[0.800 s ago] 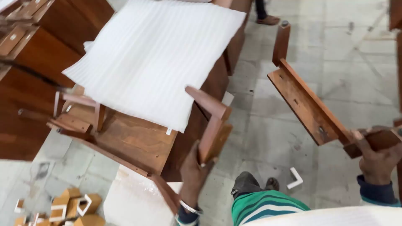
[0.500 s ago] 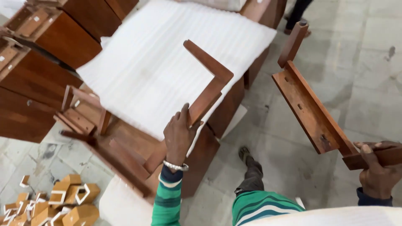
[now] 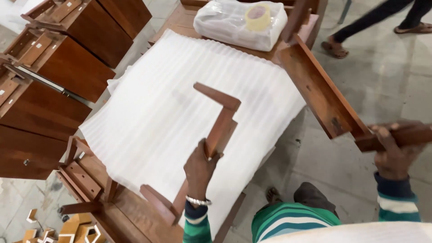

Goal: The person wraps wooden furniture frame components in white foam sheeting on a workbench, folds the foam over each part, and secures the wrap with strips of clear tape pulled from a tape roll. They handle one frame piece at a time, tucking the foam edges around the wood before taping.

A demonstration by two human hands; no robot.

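Green and white stripes of a sleeve [image 3: 196, 227] filled the bottom centre of the frame, and out of it rose the left hand [image 3: 200, 171], a metal bangle [image 3: 198, 201] at the wrist. Its fingers were wrapped tight about the middle of a bent wooden frame piece [image 3: 219, 128], which rose to the upper right and then turned at a corner toward the upper left. That piece stood over the white foam sheet [image 3: 166, 112]; whether its lower end touched the sheet could not be told.

At the right edge the right hand [image 3: 392, 153] was closed firmly over the near end of a long wooden rail [image 3: 321, 92], which ran up and to the left, its far end near the top centre. It hung over the grey stone floor [image 3: 396, 72], just beside the sheet's right edge.

The foam sheet covered most of a wooden table [image 3: 135, 216] in the middle. Small wooden offcuts [image 3: 78, 227] lay on the floor at the lower left. Dark wooden cabinets [image 3: 58, 67] were stacked along the left side. Farther off, at the top centre, a clear plastic bundle [image 3: 234, 27] carried a roll of tape [image 3: 258, 17]. In the upper right, another person's legs [image 3: 382, 20] in dark trousers and sandals crossed the floor.
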